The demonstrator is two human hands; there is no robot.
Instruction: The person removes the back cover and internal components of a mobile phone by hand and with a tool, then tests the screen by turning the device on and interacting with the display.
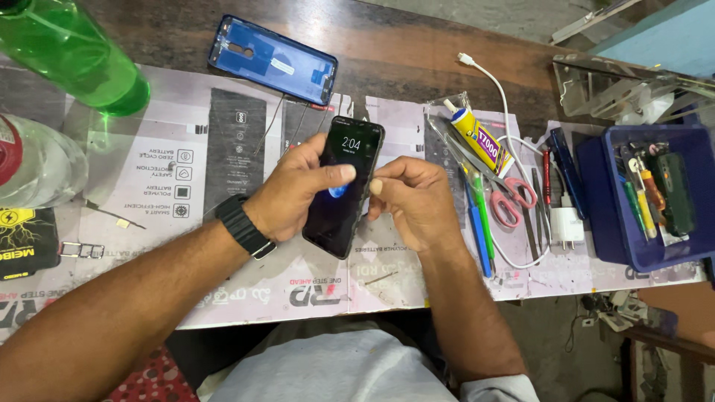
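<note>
A black smartphone (344,195) with its screen lit is held over the table's middle. My left hand (294,190), with a black watch on the wrist, grips it from the left, the thumb pressed on the screen. My right hand (413,201) touches the phone's right edge, thumb and forefinger pinched there; whether something small is between them I cannot tell. A blue phone back cover (272,59) lies face up behind the phone, further back on the table.
Green bottle (74,56) and clear bottle (33,160) stand at the left. A glue tube (477,138), pink-handled scissors (510,201), tweezers, pens and a white charger (567,223) with cable lie right of my hands. A blue tool tray (622,249) sits at the far right.
</note>
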